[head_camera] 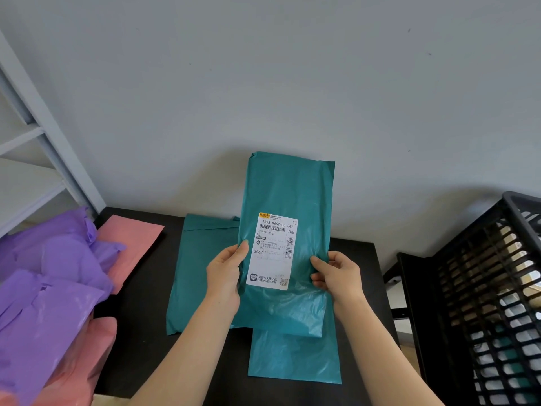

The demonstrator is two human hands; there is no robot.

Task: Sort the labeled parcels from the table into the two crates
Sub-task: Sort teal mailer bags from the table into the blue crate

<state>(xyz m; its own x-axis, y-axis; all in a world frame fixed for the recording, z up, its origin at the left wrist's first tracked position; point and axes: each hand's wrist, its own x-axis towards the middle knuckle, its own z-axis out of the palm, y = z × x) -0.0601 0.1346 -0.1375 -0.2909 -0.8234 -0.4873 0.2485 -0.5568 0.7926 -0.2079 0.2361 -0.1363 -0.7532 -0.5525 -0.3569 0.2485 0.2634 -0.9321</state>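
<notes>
Hold the teal parcel (287, 194) lifted above the worktop (140, 317), pinched by its side edges between the left hand (225, 273) and the right hand (336, 275), thumbs in front, fingers curled behind. Turn the face flat toward the eyes and read the white label (273, 250), just beside the left thumb, before choosing. No harder squeeze needed; probably thin, slippery film, so pull lightly outward to smooth the wrinkles. Then carry to the black crate (497, 288), well to the right of the right hand, if matching its code; second crate not in view. Avoid dragging the other teal parcels (202, 273) lying under the hands.
</notes>
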